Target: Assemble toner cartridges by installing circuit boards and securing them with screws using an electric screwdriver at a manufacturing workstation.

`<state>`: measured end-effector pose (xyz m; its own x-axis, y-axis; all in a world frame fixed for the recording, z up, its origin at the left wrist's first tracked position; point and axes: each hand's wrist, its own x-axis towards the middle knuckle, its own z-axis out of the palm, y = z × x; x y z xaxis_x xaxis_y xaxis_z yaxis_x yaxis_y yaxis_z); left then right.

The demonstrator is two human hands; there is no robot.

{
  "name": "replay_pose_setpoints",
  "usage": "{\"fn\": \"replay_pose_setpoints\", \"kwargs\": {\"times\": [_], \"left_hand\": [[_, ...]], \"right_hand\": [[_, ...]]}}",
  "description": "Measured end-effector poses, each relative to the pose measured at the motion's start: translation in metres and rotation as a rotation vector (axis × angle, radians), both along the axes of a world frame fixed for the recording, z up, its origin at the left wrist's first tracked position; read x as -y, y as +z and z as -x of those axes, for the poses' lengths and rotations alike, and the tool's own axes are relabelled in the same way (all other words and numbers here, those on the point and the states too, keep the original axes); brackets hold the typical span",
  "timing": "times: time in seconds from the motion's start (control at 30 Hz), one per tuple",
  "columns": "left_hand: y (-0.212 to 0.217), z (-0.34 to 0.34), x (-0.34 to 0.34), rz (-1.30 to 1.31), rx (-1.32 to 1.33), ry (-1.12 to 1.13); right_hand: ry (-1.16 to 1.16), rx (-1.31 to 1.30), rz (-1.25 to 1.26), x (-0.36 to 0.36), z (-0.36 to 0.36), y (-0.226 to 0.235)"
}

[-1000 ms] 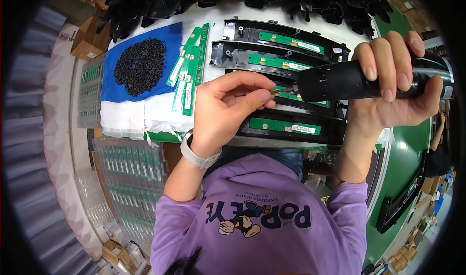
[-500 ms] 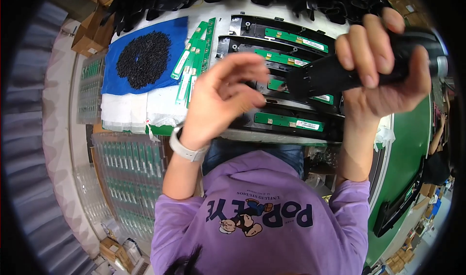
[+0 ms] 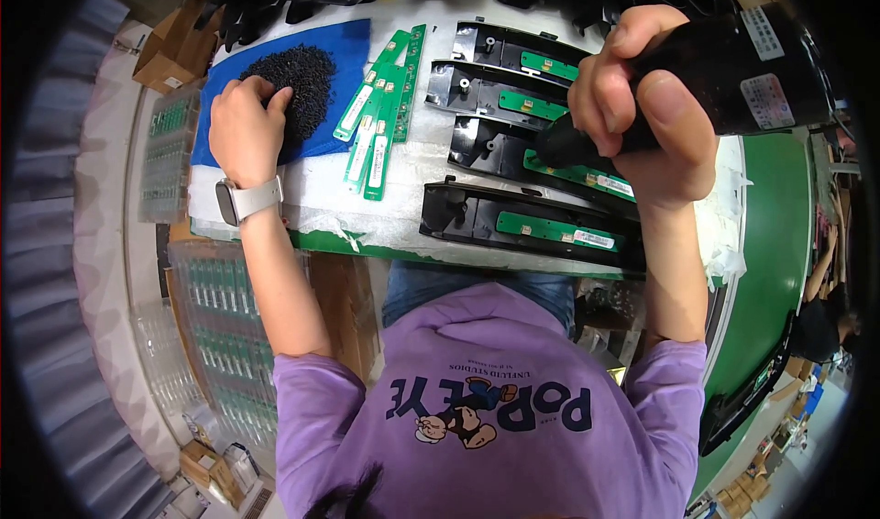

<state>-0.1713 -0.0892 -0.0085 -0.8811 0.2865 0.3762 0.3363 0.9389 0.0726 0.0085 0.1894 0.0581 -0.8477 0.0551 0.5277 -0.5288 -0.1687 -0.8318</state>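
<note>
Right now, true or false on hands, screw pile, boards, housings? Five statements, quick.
1. The left hand rests on the pile of black screws. True.
2. The right hand is empty. False: it grips a black electric screwdriver.
3. The screws lie on a blue cloth. True.
4. Loose green circuit boards lie right of the black housings. False: they lie left of them.
5. The left wrist is bare. False: it wears a watch.

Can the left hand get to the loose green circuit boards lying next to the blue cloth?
Probably yes. The left hand rests on the pile of small black screws on the blue cloth, and the long green circuit boards lie just beside it with nothing between them.
</note>
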Motion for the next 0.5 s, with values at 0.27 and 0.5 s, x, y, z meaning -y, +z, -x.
{"fn": "replay_pose_setpoints", "kwargs": {"times": [0.27, 0.5], "left_hand": [[-0.009, 0.001, 0.000, -0.208, -0.171, -0.045], [-0.011, -0.001, 0.001, -0.271, -0.136, -0.057]], "right_hand": [[-0.045, 0.016, -0.050, 0.008, 0.000, 0.004], [-0.052, 0.039, -0.079, 0.012, 0.000, 0.005]]}}
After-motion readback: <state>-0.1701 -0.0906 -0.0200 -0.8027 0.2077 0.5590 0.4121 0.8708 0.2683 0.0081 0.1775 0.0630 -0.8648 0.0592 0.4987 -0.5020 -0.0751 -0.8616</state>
